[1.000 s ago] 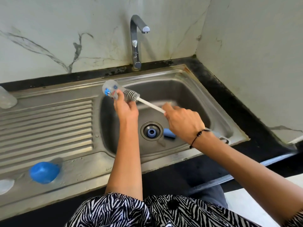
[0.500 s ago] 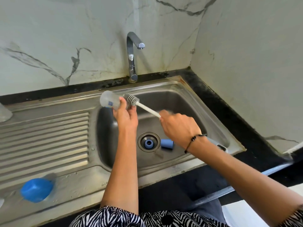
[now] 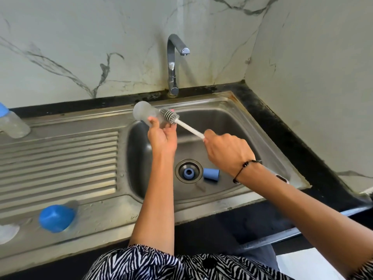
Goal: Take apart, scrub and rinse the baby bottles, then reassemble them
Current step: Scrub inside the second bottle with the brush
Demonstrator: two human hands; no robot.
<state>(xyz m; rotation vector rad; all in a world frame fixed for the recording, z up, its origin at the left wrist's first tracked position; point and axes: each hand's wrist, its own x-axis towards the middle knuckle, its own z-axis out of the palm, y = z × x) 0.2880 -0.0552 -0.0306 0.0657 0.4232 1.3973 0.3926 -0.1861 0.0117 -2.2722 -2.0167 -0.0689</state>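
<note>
My left hand (image 3: 161,136) grips a clear baby bottle (image 3: 144,113) lying sideways over the sink's back left corner, its mouth toward the right. My right hand (image 3: 228,152) holds the white handle of a bottle brush (image 3: 170,116); the grey bristle head is at the bottle's mouth, mostly outside it. A blue ring (image 3: 189,173) lies in the drain and a blue collar (image 3: 211,174) beside it in the basin. A blue cap (image 3: 56,218) sits on the draining board at the front left. Another bottle with a blue top (image 3: 12,123) lies at the far left.
The steel sink (image 3: 252,126) has a ribbed draining board (image 3: 58,160) on its left. The tap (image 3: 173,63) stands behind the basin with no water running. A pale object (image 3: 7,232) shows at the left edge. Marble walls close the back and right.
The brush head has stayed at the bottle's mouth with small strokes. The camera has tilted upward, so the sink sits lower in view. The bottle has turned in my left hand, hiding its printed label.
</note>
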